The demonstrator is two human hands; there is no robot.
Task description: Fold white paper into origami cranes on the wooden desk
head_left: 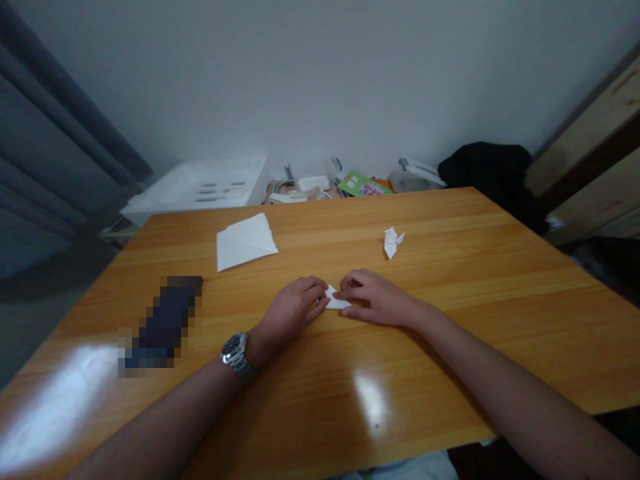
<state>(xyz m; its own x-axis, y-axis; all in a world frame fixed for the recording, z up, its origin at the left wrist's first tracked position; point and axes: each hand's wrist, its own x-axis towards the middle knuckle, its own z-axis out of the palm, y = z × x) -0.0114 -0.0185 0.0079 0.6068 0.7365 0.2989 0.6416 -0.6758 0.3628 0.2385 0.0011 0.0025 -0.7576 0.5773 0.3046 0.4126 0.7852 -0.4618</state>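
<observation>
Folded white paper [337, 305]: left edge clamped by left fingers [315, 292]; right fingers [354, 293] held apart, touching it. Could be creased askew by slippage on glossy worktop [300, 400].

At my twelve o'clock, a small piece of folded white paper [338, 304] lies low on the counter [300, 413]. One pointed corner faces about three o'clock; its left edge is partly hidden from me.
</observation>
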